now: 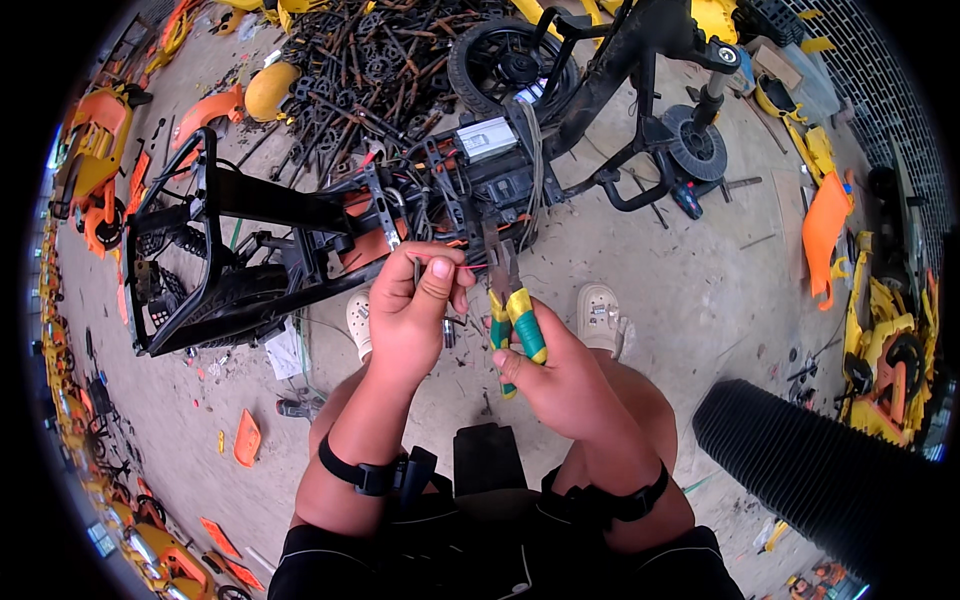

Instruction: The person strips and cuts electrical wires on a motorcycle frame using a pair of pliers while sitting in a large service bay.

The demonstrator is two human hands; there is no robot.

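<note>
My left hand (413, 315) is closed in a pinch, thumb against the fingers, on a thin red wire (475, 267). The wire's free end points toward the pliers. My right hand (556, 380) is wrapped round pliers (522, 316) with green and yellow handles. Their metal jaws point away from me, beside the wire end; whether they touch it I cannot tell. Just beyond both hands lies the stripped black frame of an electric scooter (282, 290), full of loose cables. A silver finned box (487, 139) sits on it, with a bundle of grey cable (538, 160) at its right.
Rusty metal parts (365, 70) are heaped behind the frame, near a black wheel (515, 68). A power drill (688, 200) lies by a wheel hub (694, 143). Orange and yellow panels (826, 235) line the right. A ribbed black hose (790, 455) juts in at lower right.
</note>
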